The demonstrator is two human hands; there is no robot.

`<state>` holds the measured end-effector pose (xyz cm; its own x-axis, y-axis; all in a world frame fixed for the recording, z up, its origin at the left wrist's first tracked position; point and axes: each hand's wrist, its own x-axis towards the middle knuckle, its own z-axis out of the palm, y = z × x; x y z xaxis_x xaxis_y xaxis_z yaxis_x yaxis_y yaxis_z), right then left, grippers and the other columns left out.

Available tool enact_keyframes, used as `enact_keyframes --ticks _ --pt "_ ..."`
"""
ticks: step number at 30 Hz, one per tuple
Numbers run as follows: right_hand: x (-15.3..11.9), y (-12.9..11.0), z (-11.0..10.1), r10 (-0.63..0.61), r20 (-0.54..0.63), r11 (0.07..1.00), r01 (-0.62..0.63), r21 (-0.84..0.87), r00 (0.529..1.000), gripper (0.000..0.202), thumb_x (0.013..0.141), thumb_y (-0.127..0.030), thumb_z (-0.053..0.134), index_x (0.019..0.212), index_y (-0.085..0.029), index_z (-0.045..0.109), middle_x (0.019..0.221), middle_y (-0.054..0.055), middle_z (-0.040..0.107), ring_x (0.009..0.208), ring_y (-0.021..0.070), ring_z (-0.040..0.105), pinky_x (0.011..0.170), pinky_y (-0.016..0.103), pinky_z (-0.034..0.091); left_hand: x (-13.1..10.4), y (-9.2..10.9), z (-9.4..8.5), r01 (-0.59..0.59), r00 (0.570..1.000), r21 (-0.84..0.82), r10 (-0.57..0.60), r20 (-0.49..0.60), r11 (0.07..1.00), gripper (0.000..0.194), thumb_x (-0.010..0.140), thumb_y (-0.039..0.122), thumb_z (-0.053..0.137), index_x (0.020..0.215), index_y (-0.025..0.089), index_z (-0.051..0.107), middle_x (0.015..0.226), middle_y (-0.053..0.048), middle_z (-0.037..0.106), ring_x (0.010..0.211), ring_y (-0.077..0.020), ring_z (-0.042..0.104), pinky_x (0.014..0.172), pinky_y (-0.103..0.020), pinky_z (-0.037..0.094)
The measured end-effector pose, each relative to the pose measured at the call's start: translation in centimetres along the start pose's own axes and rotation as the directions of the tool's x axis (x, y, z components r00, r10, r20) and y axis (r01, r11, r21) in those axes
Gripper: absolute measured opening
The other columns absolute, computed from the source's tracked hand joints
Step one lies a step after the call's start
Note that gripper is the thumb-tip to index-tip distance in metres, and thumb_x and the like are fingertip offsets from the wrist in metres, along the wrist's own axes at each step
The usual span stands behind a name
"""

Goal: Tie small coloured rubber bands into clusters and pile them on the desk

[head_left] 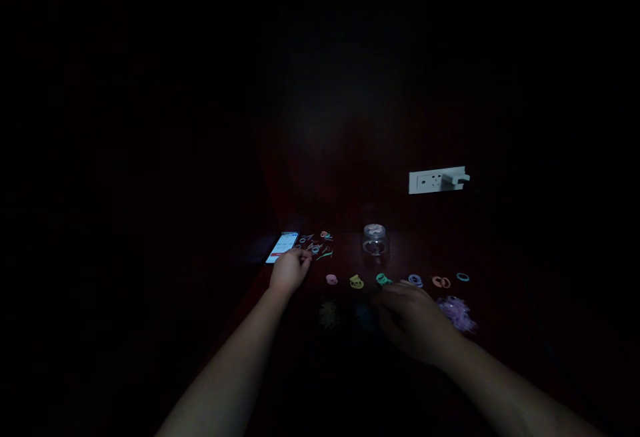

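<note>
One clear jar [375, 242], contents indistinct, stands beyond green bands [383, 278].

A passable gap separates the loose bands [315, 250] from the obstructing jar [375, 244].

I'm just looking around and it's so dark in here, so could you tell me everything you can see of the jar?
The jar is small, squat and rounded, with clear walls that look like glass or plastic. A round, pale, patterned lid sits on top. It stands upright on the dark table, beyond the row of coloured bands. Neither the left hand nor the right hand touches it. Whether it holds anything is too dim to tell.
</note>
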<state>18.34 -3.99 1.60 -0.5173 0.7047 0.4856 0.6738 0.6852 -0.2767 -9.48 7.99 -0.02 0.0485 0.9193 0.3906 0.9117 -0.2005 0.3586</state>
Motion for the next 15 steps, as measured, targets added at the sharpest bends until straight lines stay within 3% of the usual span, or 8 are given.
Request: enact_keyframes --ticks 3,6,10,15 --pt "0.1 -0.1 0.0 0.046 -0.017 0.999 -0.045 0.020 0.999 0.020 0.083 -0.010 0.050 0.092 -0.021 0.065 0.086 0.003 0.068 0.079 0.0181 0.061 0.076 0.032 0.043 -2.7 3.1 -1.0 -0.112 0.992 -0.255 0.093 -0.085 0.961 0.011 0.083 0.029 0.064 0.086 0.021 0.070 0.086 -0.001 0.074 0.080 -0.0163 0.068 0.078 -0.028 0.053" --pt "0.1 -0.2 0.0 0.077 -0.032 0.994 -0.074 0.077 0.997 0.026 0.085 -0.017 0.055 0.109 -0.023 0.062 0.102 0.004 0.070 0.091 0.0199 0.063 0.082 0.033 0.045 -5.6 6.3 -1.4 -0.199 0.980 -0.425 0.185 -0.075 0.883 0.007 0.082 0.028 0.066 0.083 0.021 0.066 0.076 0.002 0.071 0.067 -0.0121 0.065 0.062 -0.022 0.050" --pt "0.1 -0.1 0.1 0.122 -0.031 0.989 -0.120 0.082 0.992 0.023 0.088 -0.023 0.057 0.110 -0.023 0.060 0.097 0.003 0.070 0.086 0.0199 0.064 0.078 0.033 0.046 -7.5 8.7 -1.6 -0.360 0.931 -0.421 0.353 -0.098 0.833 0.004 0.081 0.018 0.067 0.081 0.022 0.065 0.081 0.003 0.071 0.075 -0.0119 0.065 0.070 -0.023 0.049" --pt "0.2 0.3 0.2 0.091 -0.022 0.994 -0.089 0.060 0.996 0.013 0.091 -0.023 0.054 0.101 -0.021 0.061 0.088 0.003 0.069 0.079 0.0190 0.063 0.072 0.032 0.045 -7.6 9.0 -1.4 -0.453 0.882 -0.391 0.467 -0.066 0.801 0.004 0.082 0.018 0.067 0.082 0.022 0.064 0.084 0.001 0.070 0.080 -0.0143 0.063 0.074 -0.027 0.048"
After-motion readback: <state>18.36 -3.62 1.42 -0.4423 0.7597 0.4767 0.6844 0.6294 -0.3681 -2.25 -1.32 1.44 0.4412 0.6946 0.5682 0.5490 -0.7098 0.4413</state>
